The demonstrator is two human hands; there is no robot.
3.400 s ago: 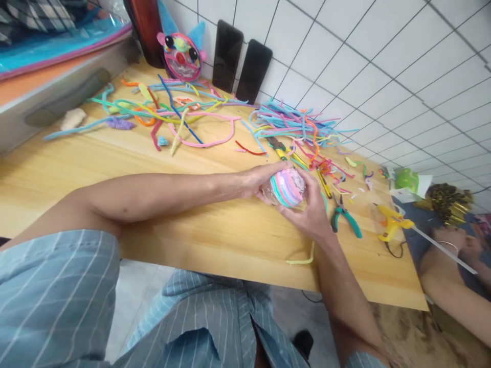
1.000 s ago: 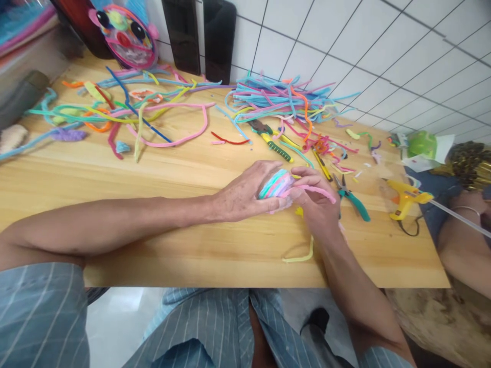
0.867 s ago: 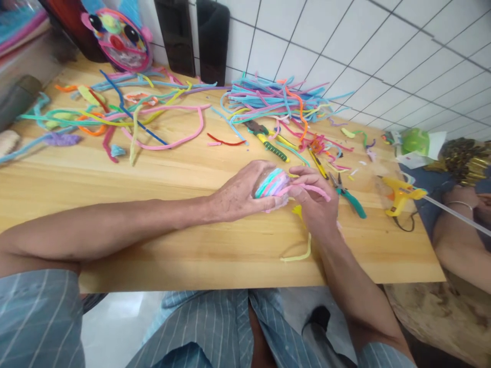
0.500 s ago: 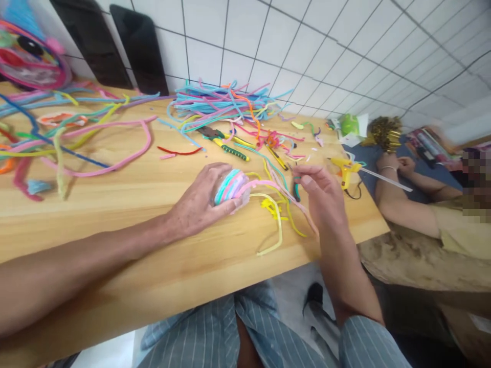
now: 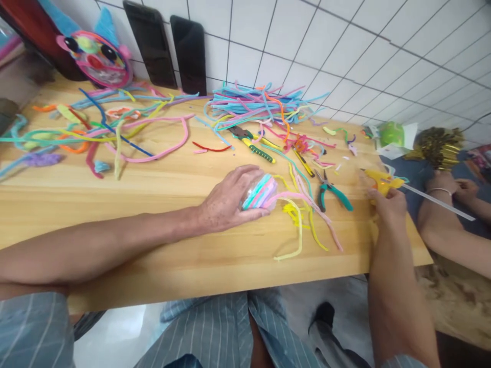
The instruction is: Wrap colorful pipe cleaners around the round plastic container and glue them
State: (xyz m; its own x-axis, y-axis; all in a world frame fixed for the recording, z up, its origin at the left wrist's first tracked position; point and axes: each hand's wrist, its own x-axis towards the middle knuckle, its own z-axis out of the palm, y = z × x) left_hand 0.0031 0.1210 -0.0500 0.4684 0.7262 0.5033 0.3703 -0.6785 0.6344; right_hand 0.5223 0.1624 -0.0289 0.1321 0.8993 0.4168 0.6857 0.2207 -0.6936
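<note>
My left hand (image 5: 232, 202) is wrapped round a clear ball (image 5: 260, 193) striped with mint, lilac and pink pipe cleaners, low over the wooden table. Loose pipe cleaner ends (image 5: 297, 225) in pale yellow and pink trail from it to the right. At the table's right side my right hand (image 5: 389, 207) grips a yellow glue gun (image 5: 383, 180) by its handle, a long white glue stick (image 5: 439, 201) poking out of its back. Between the hands lie teal-handled pliers (image 5: 333, 194), jaws pointing away. Small yellow snippets (image 5: 294, 213) sit beside the ball.
Behind the ball are green-and-yellow pliers (image 5: 253, 144), a yellow cutter (image 5: 304, 162) and a heap of pipe cleaners (image 5: 253, 105). More pipe cleaners (image 5: 115, 133) spread leftward. Two phones (image 5: 188, 53) lean on the tiled wall. A co-worker's arm (image 5: 441, 220) is at the right.
My right hand has left the area of the teal pliers, moved right and taken hold of the glue gun. The teal pliers now lie on the table. My left hand still holds the ball.
</note>
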